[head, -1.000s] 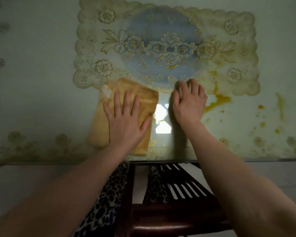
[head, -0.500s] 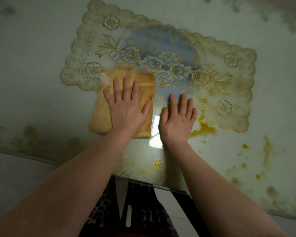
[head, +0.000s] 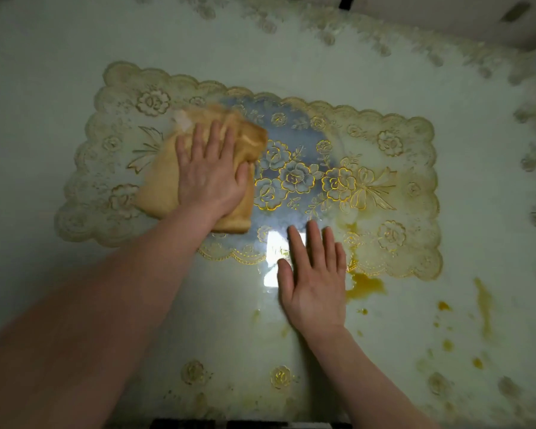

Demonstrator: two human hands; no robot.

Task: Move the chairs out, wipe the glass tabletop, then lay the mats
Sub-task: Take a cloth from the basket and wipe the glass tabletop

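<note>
A folded yellow cloth (head: 164, 187) lies on the left half of a lace-edged floral mat (head: 393, 181) that sits on the pale glass tabletop (head: 44, 88). My left hand (head: 209, 171) presses flat on the cloth, fingers straight and spread. My right hand (head: 314, 280) rests flat on the glass at the mat's near edge, fingers straight, holding nothing. Orange stains (head: 364, 284) spread on the glass just right of my right hand, and more spots (head: 483, 308) lie further right.
The table's near edge (head: 229, 424) runs along the bottom of the view with something dark below it. A pale box-like surface (head: 446, 17) shows beyond the far right corner. Faded flower prints dot the tabletop border.
My left hand has pushed the cloth away from me and up onto the mat's left half. My right hand stays flat on the glass near the mat's edge. The camera has moved forward over the table.
</note>
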